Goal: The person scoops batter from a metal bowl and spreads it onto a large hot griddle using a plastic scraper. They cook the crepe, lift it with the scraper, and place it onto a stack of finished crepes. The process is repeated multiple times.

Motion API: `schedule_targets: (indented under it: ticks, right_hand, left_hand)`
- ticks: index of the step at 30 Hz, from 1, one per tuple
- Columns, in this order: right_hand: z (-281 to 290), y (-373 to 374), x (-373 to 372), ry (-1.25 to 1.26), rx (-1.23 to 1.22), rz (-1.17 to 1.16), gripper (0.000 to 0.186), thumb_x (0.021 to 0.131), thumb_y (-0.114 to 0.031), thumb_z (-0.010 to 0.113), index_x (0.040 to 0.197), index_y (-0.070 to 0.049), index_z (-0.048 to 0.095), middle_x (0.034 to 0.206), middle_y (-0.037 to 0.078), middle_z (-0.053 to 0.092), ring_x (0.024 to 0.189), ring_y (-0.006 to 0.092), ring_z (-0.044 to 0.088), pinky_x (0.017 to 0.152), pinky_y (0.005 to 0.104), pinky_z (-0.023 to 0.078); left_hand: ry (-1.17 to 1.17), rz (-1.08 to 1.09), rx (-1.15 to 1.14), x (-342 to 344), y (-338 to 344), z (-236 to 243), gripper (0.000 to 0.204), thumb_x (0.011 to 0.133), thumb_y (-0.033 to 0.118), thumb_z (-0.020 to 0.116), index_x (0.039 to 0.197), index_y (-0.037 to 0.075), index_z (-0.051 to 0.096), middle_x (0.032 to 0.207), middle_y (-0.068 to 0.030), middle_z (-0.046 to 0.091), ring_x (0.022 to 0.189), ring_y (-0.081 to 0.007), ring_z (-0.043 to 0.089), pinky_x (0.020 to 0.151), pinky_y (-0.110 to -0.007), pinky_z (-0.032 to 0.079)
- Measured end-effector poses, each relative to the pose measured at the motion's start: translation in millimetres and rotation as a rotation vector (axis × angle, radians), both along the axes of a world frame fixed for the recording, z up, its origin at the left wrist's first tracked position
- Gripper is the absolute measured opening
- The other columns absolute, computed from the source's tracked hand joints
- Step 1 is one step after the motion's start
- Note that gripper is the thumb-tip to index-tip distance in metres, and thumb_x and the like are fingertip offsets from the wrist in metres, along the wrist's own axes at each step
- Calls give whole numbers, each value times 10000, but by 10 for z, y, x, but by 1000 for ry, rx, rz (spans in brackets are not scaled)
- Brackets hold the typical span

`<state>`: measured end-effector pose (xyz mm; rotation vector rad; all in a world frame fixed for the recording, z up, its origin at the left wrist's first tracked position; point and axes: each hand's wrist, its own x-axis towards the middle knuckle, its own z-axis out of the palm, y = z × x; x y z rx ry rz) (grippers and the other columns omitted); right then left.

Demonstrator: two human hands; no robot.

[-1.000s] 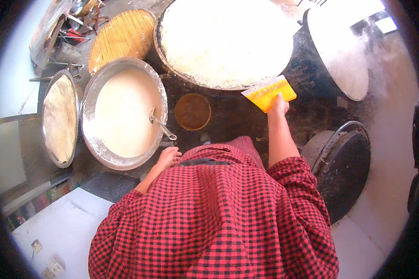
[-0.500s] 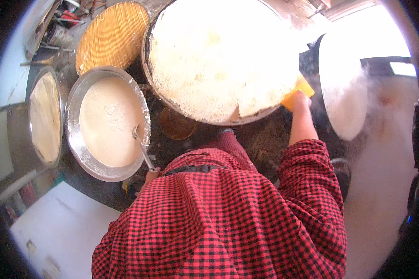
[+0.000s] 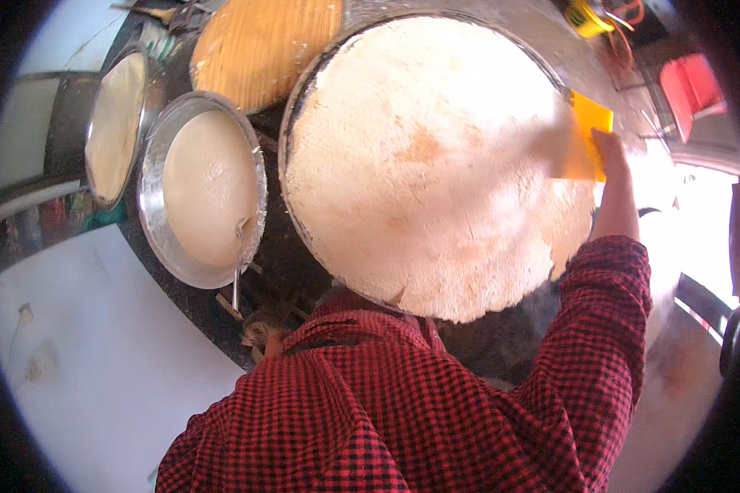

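Observation:
A big round griddle (image 3: 288,156) is covered by a thin pale crepe (image 3: 419,164) with a few browner patches. My right hand (image 3: 612,160) reaches over the griddle's far right rim and grips a flat yellow scraper (image 3: 588,131), whose blade lies on the crepe's edge. My red checked sleeve runs up to it from below. A small part of what looks like my left hand (image 3: 259,335) shows at the dark counter edge, under my shirt front; its fingers are hidden. It is nearest to the ladle handle (image 3: 235,283) sticking out of the batter bowl.
A wide metal bowl (image 3: 152,226) of pale batter sits left of the griddle. A second shallow pan (image 3: 111,123) stands further left. A round yellow ribbed board (image 3: 263,45) lies behind them. A red object (image 3: 691,86) is at the far right, a white surface (image 3: 99,378) at lower left.
My right hand has carried the yellow scraper from the griddle's near edge up along its right rim. I have leaned in over the griddle, and my left hand has slipped under my shirt.

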<state>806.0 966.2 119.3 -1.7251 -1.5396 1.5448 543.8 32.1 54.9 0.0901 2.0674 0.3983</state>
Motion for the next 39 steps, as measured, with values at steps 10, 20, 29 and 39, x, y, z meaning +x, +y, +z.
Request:
schedule_targets:
  ticks: [10, 20, 29, 39]
  right_hand:
    - [78, 1138, -2719, -490, 595, 871, 360, 685, -314, 671, 927, -49, 638, 802, 99, 647, 712, 195, 601, 646, 346, 468]
    - [559, -1137, -5194, -338, 991, 1556, 423, 695, -265, 666, 1053, -55, 582, 1018, 125, 601, 921, 281, 568, 826, 385, 429]
    - [449, -4124, -5005, -191, 1037, 2175, 419, 658, -247, 691, 1059, -186, 588, 1054, 58, 592, 965, 273, 566, 784, 421, 441]
    - [454, -6592, -2622, -696, 739, 2671, 272, 739, -267, 601, 988, -164, 642, 975, 43, 638, 879, 233, 611, 680, 429, 473]
  left_hand:
    - [-6, 167, -123, 807, -194, 312, 339, 819, 292, 551, 1042, 36, 557, 1008, -130, 591, 868, -238, 571, 756, -345, 445]
    - [-18, 249, -134, 1372, -502, 418, 381, 801, 308, 562, 1080, 49, 566, 1057, -133, 584, 936, -250, 564, 812, -354, 431]
    - [-10, 297, 114, 1132, -746, -202, 387, 799, 308, 567, 1077, 38, 569, 1054, -146, 584, 973, -256, 557, 824, -352, 430]
    - [-78, 172, 429, -111, -1035, -806, 346, 839, 255, 543, 1106, 34, 555, 1058, -138, 586, 959, -251, 556, 814, -337, 436]
